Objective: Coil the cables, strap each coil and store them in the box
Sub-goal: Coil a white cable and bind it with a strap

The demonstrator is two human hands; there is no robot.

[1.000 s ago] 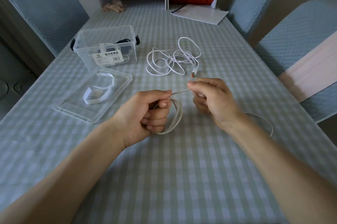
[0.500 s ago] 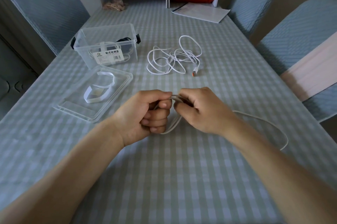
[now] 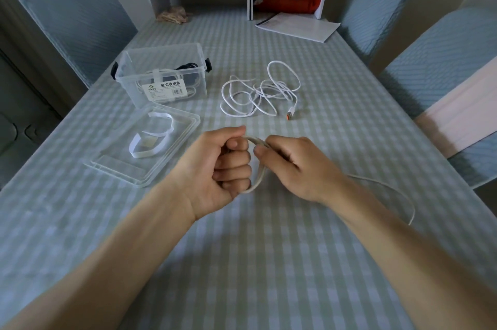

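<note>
Cable [image 3: 257, 168] coil sits in our left hand [image 3: 217, 168], fingers clenched around the gathered loops just above the checked table [image 3: 269, 262], near centre. Our right hand [image 3: 295, 168] pinches the same cable at the top of the coil, thumb and forefinger feeding the next turn in. A free tail [image 3: 390, 187] arcs off to the right behind the right wrist and ends loose over the cloth.

Farther out, 1 tangled white cable [image 3: 258, 93] waits with its orange-tipped plug [image 3: 290, 115], and the clear box [image 3: 164, 74] at far left already holds coils. Its lid [image 3: 172, 152] lies near the box with white straps [image 3: 150, 139] resting on it.

What could go wrong? We judge the loops may spring open if the left fist relaxes while the right hand shifts along the cable. That trailing tail could also twist or kink, giving an uneven coil. Reaching for a strap means freeing 1 hand, and that is when the bundle could slip.
</note>
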